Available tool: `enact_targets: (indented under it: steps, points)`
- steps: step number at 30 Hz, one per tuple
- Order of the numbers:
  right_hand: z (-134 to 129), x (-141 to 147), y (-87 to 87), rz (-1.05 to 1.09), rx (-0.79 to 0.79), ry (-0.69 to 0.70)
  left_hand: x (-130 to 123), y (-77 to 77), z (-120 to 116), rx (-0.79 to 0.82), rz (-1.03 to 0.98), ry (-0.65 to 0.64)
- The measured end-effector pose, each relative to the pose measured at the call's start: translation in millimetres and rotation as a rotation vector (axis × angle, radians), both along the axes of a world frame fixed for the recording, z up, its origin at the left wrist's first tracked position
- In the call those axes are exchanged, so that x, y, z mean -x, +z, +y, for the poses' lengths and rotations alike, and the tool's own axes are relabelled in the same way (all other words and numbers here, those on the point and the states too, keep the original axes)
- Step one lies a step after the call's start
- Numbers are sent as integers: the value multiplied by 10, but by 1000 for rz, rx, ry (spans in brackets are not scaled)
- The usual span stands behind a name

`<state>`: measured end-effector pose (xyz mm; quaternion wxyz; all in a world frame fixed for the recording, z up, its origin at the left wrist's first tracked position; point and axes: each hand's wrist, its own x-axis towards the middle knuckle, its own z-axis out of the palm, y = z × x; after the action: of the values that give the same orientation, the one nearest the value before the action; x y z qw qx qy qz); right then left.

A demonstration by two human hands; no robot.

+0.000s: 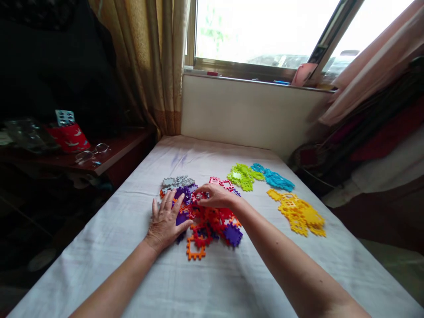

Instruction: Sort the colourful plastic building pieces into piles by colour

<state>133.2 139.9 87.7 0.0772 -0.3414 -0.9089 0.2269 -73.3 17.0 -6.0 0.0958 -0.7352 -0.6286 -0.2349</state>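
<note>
A mixed pile of toothed plastic building tiles in red (pixel 212 217), purple (pixel 232 235) and orange (pixel 196 250) lies in the middle of the covered bed or table. My left hand (pixel 165 221) rests on the pile's left side, fingers spread, over purple and orange tiles. Above the back of the pile, my right hand (pixel 216 195) has its thumb and fingers curled round a red tile (pixel 198 197). The hand partly hides that tile. Grey tiles (pixel 177 181) lie just behind my left hand, and pinkish-red tiles (pixel 214 180) show behind my right wrist.
Sorted green tiles (pixel 243 176), blue tiles (pixel 274 177) and yellow tiles (pixel 300 212) lie to the right on the pale sheet (pixel 212 287). At left, a dark side table (pixel 122 148) holds glasses (pixel 92 153) and a red container (pixel 69 138). A window stands behind.
</note>
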Motion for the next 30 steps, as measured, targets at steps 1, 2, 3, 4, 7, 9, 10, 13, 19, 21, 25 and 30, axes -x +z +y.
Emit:
enact_targets:
  steps: [1, 2, 3, 4, 7, 9, 10, 13, 19, 21, 25, 30]
  points:
    - [-132, -65, 4, 34, -42, 17, 21, 12, 23, 24, -29, 41]
    - [-256, -139, -6, 86, -92, 13, 55, 29, 63, 50, -61, 90]
    - [-370, -222, -33, 153, -148, -19, 101, 54, 120, 74, -97, 148]
    - [-472, -313, -77, 226, -204, -82, 156, 85, 195, 100, -125, 204]
    - [-715, -595, -302, 339, -332, -472, 326, 212, 491, 234, -203, 352]
    - [-830, -747, -495, 253, -335, -806, 390, 304, 695, 348, -276, 368]
    - [-874, -799, -589, 183, -295, -934, 393, 345, 784, 369, -290, 349]
    - [-949, -840, -811, 6, -182, -1046, 283, 428, 955, 390, -312, 236]
    - [-904, -596, -987, 102, -230, -807, -185, 499, 792, 362, -372, -104]
    - [-876, -502, -1032, 218, -255, -770, -300, 534, 603, 348, -391, -186]
    - [-827, -417, -1105, 464, -291, -680, -377, 541, 125, 345, -364, -364]
    - [-634, -556, -991, 450, -248, -722, -273, 316, -355, 309, -79, -363]
